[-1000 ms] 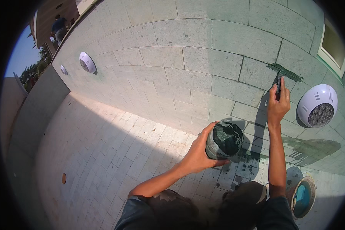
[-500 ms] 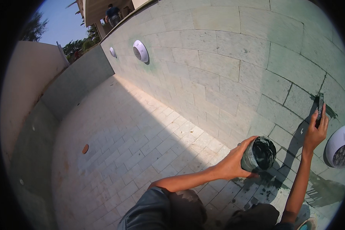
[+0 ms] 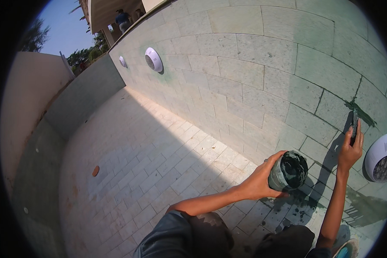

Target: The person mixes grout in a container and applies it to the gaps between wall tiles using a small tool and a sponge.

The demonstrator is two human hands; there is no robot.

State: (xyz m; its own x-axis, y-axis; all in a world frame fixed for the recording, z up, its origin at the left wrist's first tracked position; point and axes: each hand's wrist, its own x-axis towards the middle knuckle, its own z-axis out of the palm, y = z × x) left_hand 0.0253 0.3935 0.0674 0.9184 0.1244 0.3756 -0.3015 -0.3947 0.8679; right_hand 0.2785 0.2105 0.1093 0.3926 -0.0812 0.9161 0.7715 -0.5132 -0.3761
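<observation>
My left hand [image 3: 261, 179] is wrapped round a round pot [image 3: 277, 177], tilted so its mouth faces me. Dark green paste [image 3: 296, 164] coats the inside of that pot. In my right hand [image 3: 351, 151] is a slim flat tool that looks like a putty knife [image 3: 354, 122], smeared dark, its tip up against the tiled wall [image 3: 253, 47]. Just beyond the tip, a thick streak of paste [image 3: 363, 114] lies along a joint between the tiles. Part of the knife's handle is hidden by my fingers.
A round white lamp [image 3: 380, 159] juts from the wall close beside my right hand; another lamp [image 3: 153, 59] is farther along. Dark splashes spot the paved floor [image 3: 159, 176] below the pot. A bucket [image 3: 347, 249] stands at the lower right. A person [image 3: 123, 20] is above the wall.
The putty knife and my right hand have moved slightly down, away from the smeared joint, so more of the paste streak shows. My left hand still holds the pot in nearly the same place.
</observation>
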